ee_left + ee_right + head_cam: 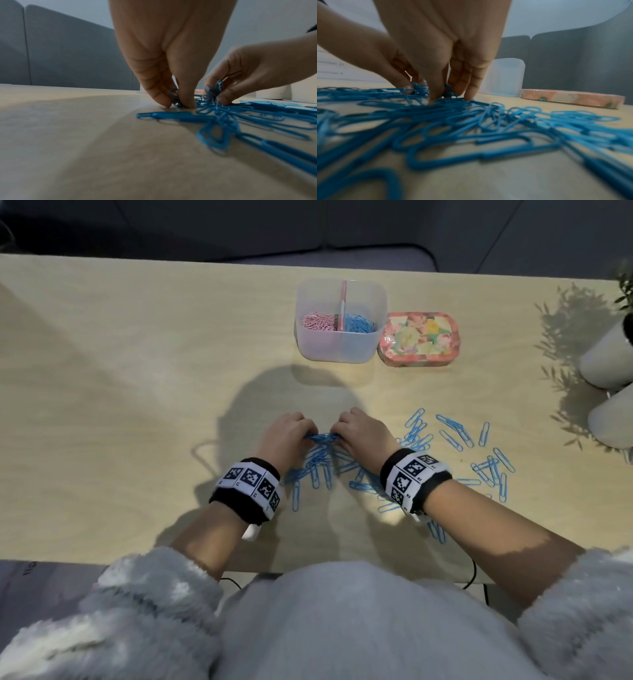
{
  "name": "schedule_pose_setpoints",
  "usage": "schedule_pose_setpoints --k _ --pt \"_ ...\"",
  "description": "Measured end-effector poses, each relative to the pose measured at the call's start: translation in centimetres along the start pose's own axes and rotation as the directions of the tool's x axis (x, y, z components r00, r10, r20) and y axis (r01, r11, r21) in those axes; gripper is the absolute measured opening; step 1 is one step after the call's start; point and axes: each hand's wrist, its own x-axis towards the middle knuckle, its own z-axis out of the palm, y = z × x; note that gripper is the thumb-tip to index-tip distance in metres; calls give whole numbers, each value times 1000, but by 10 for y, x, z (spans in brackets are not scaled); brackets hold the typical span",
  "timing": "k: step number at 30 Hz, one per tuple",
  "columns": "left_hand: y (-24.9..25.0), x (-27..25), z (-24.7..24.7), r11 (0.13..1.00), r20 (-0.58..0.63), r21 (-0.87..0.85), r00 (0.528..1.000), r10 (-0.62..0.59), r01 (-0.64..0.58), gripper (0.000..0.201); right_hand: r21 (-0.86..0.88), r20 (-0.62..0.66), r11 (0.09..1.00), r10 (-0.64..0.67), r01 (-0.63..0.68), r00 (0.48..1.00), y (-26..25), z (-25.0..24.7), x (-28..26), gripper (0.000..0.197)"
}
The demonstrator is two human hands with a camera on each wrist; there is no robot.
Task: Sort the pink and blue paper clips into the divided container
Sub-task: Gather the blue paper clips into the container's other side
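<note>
Blue paper clips [452, 436] lie scattered over the wooden table [137, 371], thickest under my wrists. A bunch of blue clips [322, 438] sits between my two hands. My left hand [291, 436] pinches one end of the bunch [176, 98] against the table. My right hand [359, 433] pinches the other end [447, 92] with curled fingers. The clear divided container [340, 344] stands farther back, with pink clips [317, 321] in its left half and blue clips [358, 324] in its right half. No pink clips show on the table.
A floral tin [418, 340] sits right beside the container. Two white pots [606, 361] with a plant stand at the table's right edge. A black cable [474, 571] hangs off the near edge. Grey padded panels [68, 54] rise behind the table.
</note>
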Motion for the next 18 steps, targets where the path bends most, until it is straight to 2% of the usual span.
schedule_pose_setpoints --k 6,8,10,12,14,18 --pt "-6 -1 2 999 -56 -8 998 35 -35 15 -13 34 992 126 -126 991 22 -4 -5 22" --pt "-5 0 2 999 -45 13 998 39 -38 15 109 -12 981 161 -159 987 26 -20 -4 22" --pt "-3 3 1 999 -8 49 1000 25 -24 17 258 -121 950 210 -174 970 29 -44 3 19" --pt "-3 7 -1 997 32 78 999 2 -4 19 371 -204 902 310 -220 929 35 -74 17 16" --pt "-1 11 -2 993 73 114 997 -12 4 21 408 -266 869 407 -281 874 42 -100 36 18" --pt "3 16 0 970 154 242 988 -30 -8 23 480 -253 777 568 -408 783 56 -133 79 27"
